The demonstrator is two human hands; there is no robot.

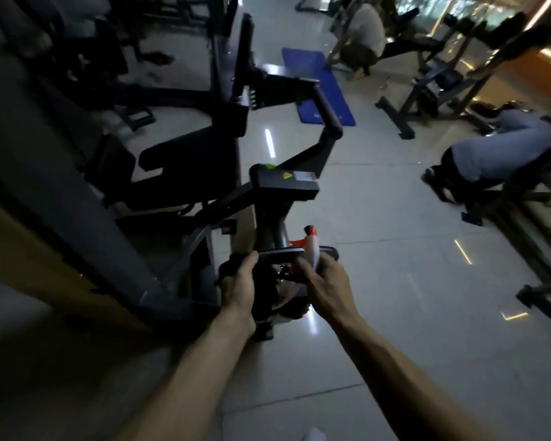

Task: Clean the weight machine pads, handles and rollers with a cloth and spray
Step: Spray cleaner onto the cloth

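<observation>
Hands at work on a weight machine in a dim gym: the left hand [239, 281] is curled round what appears to be a dark cloth [228, 268], pressed against the near end of a curved handle [279, 252]. The right hand [326, 283] is closed round a white spray bottle [312, 249] with a red trigger, held just beside the handle's other end. The handle is spanned between the two hands, low over the tiled floor [395, 249].

Wiping of the handle is judged to be the step in hand. It would be done well if the cloth were wrapped fully round the bar and drawn along its whole length toward the right hand, the underside being covered as well as the top. The bottle is best kept clear of the bar until more spray is wanted. Whether the handle is already wet cannot be told in this light.

Just beyond the hands, a plate [287, 183] bearing yellow-green stickers is seen atop the machine's post. Farther from the hands are the task's other surfaces: a padded roller [328, 113] on its arm, a seat pad [188, 157] off to the left, and an upright back pad [246, 55]. Well beyond, a blue mat [315, 81] is laid on the floor.
</observation>
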